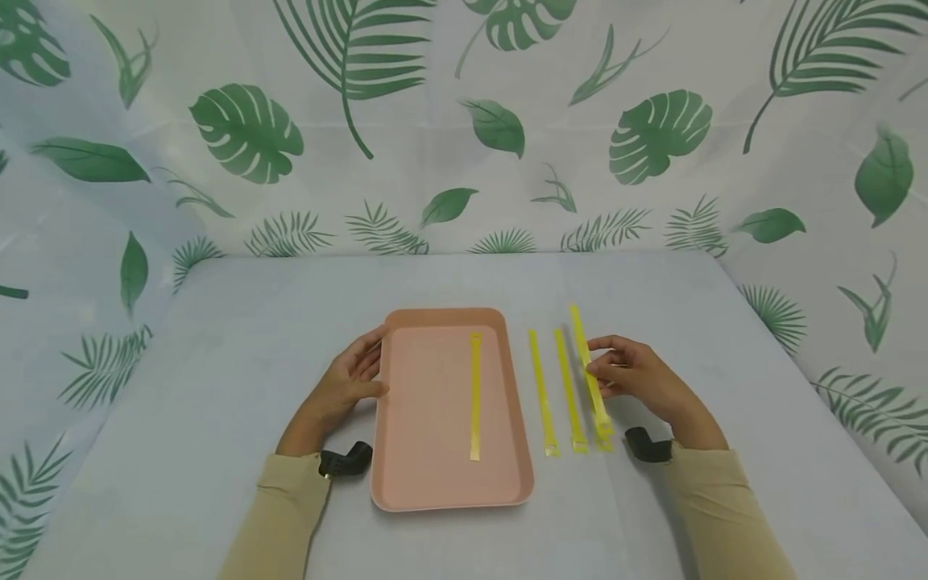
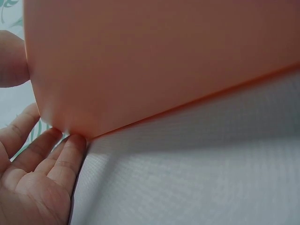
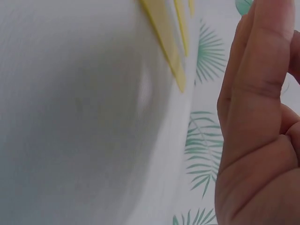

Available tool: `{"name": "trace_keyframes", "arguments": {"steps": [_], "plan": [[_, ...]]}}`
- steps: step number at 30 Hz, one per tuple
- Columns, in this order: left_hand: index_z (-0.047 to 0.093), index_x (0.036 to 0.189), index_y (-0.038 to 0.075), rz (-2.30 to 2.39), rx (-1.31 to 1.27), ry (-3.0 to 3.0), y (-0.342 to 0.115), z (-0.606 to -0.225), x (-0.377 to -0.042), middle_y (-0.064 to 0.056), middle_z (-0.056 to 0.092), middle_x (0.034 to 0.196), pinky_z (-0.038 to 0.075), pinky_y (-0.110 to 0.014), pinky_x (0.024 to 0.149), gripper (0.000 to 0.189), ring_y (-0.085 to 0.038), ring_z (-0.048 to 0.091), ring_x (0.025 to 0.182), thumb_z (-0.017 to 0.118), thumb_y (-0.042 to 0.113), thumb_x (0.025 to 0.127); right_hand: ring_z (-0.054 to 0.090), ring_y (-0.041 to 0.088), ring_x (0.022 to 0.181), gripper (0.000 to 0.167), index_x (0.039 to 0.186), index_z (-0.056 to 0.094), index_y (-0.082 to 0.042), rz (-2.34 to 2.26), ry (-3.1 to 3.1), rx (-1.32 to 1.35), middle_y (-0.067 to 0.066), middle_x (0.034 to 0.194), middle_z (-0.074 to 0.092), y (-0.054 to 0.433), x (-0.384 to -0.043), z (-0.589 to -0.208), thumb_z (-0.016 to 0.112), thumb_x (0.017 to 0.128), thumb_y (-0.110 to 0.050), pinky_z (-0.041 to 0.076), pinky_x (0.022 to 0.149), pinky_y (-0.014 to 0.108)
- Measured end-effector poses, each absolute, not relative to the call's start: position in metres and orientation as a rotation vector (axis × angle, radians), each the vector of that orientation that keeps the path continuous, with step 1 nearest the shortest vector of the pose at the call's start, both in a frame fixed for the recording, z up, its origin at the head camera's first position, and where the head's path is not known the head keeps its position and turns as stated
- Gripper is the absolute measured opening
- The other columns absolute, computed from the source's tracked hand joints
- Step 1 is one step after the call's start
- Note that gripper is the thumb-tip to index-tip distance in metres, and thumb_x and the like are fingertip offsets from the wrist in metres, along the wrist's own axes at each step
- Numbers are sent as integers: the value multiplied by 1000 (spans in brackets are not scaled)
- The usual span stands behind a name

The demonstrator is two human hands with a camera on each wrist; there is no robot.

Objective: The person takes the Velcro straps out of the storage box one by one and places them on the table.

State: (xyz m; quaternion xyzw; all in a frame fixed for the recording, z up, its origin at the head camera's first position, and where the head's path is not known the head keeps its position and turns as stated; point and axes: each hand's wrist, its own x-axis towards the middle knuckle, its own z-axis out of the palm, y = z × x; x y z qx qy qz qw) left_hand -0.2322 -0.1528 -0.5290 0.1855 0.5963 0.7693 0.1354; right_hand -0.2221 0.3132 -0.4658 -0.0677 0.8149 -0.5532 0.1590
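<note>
A pink tray [image 1: 428,419] lies at the table's middle with one yellow strip [image 1: 474,395] lengthwise inside it. Three more yellow strips lie side by side right of the tray: a left one [image 1: 541,395], a middle one [image 1: 569,391] and the rightmost [image 1: 580,334]. My right hand [image 1: 598,372] pinches the rightmost strip near its middle between thumb and fingers. My left hand [image 1: 371,366] rests with relaxed fingers against the tray's left edge. In the left wrist view my fingers [image 2: 65,154] touch the foot of the tray's wall [image 2: 159,56]. The right wrist view shows strip ends [image 3: 164,33] beyond my hand [image 3: 255,117].
The light grey table [image 1: 217,387] is walled on three sides by a leaf-printed curtain [image 1: 449,121]. Black wrist straps [image 1: 346,461] sit at both beige sleeves. Bare tabletop lies left of the tray and behind it.
</note>
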Motion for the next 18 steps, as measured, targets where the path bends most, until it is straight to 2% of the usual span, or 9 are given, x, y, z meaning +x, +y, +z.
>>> {"name": "trace_keyframes", "arguments": {"steps": [18], "plan": [[11, 167, -15, 2222, 528, 1747, -151, -528, -231, -37, 11, 174, 39, -16, 120, 105, -51, 9, 161, 67, -14, 78, 66, 14, 82, 55, 148, 42, 18, -1482, 2319, -92, 5, 96, 67, 338, -219, -468, 66, 105, -4, 66, 74, 27]]}}
